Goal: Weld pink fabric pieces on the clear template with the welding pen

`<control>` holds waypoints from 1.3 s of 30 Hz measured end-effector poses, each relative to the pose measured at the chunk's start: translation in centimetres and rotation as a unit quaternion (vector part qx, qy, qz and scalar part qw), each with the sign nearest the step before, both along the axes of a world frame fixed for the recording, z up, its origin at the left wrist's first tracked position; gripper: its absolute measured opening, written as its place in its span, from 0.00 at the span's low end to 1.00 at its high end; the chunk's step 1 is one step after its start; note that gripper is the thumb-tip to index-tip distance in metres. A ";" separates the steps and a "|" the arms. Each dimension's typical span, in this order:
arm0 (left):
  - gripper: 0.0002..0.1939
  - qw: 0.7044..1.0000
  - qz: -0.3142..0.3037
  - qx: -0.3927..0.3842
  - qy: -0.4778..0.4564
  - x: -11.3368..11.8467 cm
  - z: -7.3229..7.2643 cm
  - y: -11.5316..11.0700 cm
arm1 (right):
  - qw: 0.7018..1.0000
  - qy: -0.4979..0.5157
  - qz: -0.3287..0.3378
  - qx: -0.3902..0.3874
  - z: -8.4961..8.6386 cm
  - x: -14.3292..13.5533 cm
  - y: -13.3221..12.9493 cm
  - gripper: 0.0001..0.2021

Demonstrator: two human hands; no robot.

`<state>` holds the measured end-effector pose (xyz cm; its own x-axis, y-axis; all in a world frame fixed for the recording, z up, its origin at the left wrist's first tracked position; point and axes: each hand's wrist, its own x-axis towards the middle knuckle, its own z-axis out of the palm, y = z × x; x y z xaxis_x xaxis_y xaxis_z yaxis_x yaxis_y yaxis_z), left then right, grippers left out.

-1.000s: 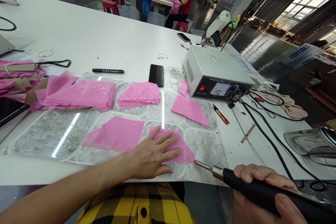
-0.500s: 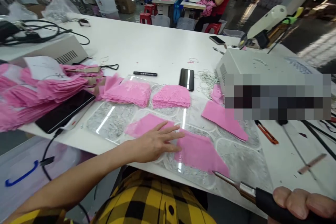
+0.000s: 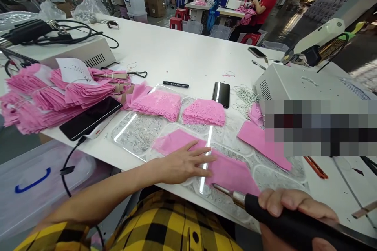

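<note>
The left grip [image 3: 185, 164], fingers apart, lies across the left pink piece [image 3: 173, 141] and the right pink piece [image 3: 235, 172] on the patterned mat [image 3: 141, 131]; the right grip [image 3: 300, 204] clamps the black-handled tool [image 3: 278, 219], its metal tip at the right piece's near edge.

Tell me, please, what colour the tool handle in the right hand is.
The tool handle is black; it shows best in the head view.
</note>
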<state>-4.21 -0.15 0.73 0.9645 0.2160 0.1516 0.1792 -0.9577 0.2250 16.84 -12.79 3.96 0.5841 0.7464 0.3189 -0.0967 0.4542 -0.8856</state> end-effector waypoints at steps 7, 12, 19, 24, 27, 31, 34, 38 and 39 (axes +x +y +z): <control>0.18 1.000 0.001 0.002 -0.006 0.0 -0.2 0.0 | 0.999 -0.016 0.038 0.012 0.4 -1.3 1.1 0.07; 0.18 1.000 -0.001 0.008 -0.025 0.0 -0.4 -0.1 | 0.999 -0.016 0.026 0.006 0.3 -0.3 0.5 0.08; 0.16 0.999 0.000 0.025 -0.044 0.0 -0.8 -0.1 | 0.999 -0.011 0.047 0.012 0.3 -1.3 1.3 0.09; 0.16 0.998 0.003 0.032 -0.050 0.0 -1.0 -0.2 | 0.999 -0.007 0.036 -0.004 0.2 -1.1 1.0 0.08; 0.16 0.998 -0.001 0.031 -0.055 0.0 -1.0 -0.3 | 1.000 -0.008 0.020 -0.010 0.4 -1.0 0.8 0.09; 0.16 0.998 0.003 0.036 -0.057 0.0 -0.9 -0.3 | 1.000 -0.007 0.024 0.000 0.5 -1.2 1.0 0.09; 0.16 0.998 0.004 0.039 -0.058 0.0 -0.8 -0.3 | 0.999 -0.004 0.039 0.012 0.4 -1.3 1.3 0.09; 0.16 0.997 0.002 0.041 -0.060 0.0 -0.8 -0.3 | 0.998 -0.011 0.057 0.029 0.4 -1.4 1.6 0.07; 0.16 0.997 0.002 0.041 -0.059 0.0 -0.9 -0.3 | 0.997 -0.016 0.063 0.035 0.4 -1.3 1.7 0.07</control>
